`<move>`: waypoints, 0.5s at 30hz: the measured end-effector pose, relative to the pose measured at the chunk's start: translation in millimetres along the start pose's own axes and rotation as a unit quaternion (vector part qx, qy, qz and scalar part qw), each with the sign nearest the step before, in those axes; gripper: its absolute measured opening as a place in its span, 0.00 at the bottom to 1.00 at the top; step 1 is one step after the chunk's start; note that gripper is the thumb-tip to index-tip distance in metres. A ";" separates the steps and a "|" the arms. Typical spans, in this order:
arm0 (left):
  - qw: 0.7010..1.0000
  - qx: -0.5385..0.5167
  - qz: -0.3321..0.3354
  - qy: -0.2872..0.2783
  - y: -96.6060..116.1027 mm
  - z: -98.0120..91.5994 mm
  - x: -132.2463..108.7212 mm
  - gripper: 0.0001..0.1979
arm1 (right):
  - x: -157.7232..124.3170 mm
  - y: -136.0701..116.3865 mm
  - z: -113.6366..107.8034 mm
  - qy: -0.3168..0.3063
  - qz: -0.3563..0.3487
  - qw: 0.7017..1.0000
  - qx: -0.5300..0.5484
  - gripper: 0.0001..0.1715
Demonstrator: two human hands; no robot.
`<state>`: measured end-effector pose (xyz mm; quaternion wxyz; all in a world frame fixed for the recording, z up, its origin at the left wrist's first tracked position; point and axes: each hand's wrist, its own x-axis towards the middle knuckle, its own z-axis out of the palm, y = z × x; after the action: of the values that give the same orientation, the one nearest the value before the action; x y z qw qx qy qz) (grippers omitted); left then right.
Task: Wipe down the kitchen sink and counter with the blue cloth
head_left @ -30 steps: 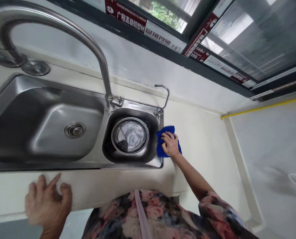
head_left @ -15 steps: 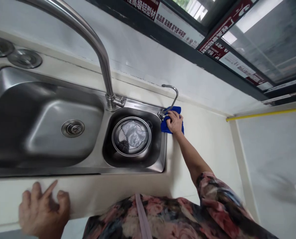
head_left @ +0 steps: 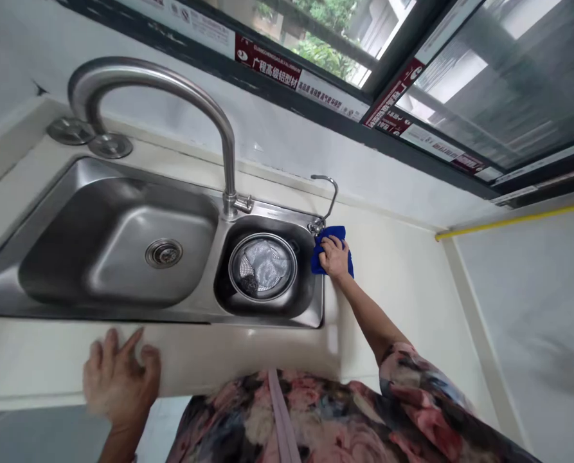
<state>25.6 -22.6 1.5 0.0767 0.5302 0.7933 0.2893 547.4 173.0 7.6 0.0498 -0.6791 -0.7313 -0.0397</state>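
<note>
My right hand (head_left: 333,258) presses a blue cloth (head_left: 317,262) onto the right rim of the steel sink (head_left: 204,283), its fingers curled over the fabric. Just behind the cloth stands a small, thin curved tap (head_left: 332,200). Over the front counter edge, left of my body, my left hand (head_left: 120,379) holds nothing and has its fingers apart; it is slightly blurred. The small right basin holds a round metal strainer (head_left: 233,273), with a grey mesh cloth (head_left: 267,263) and a dark scouring pad (head_left: 249,284) inside.
A tall, arched main faucet (head_left: 226,148) rises behind the basins. The large left basin has a drain (head_left: 164,253). Two round metal lids or strainers (head_left: 110,146) lie at the back left. A dark window frame (head_left: 344,138) and a yellow pipe (head_left: 513,220) run along the walls.
The camera view has shifted, bringing the whole main faucet into sight. My right hand and the blue cloth have moved slightly forward, away from the small tap's base. My left hand stays by the counter's front.
</note>
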 end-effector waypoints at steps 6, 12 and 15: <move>0.998 0.011 0.033 0.045 -5.9 10.2 -3.3 0.28 | -63.9 -11.7 -13.1 -0.012 -0.018 0.999 0.034 0.16; 0.998 -0.003 0.038 0.048 -6.6 12.5 -2.1 0.29 | -130.5 -29.4 -24.6 -0.014 -0.033 0.998 0.047 0.14; 0.997 -0.006 0.056 0.049 -8.4 13.0 -3.8 0.27 | -160.7 -39.3 -29.1 0.000 -0.039 0.997 0.064 0.13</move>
<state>26.1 -23.3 -14.5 0.0241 0.5588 0.7632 0.3236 520.4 7.4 16.5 0.0917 -0.6453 -0.7584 0.0057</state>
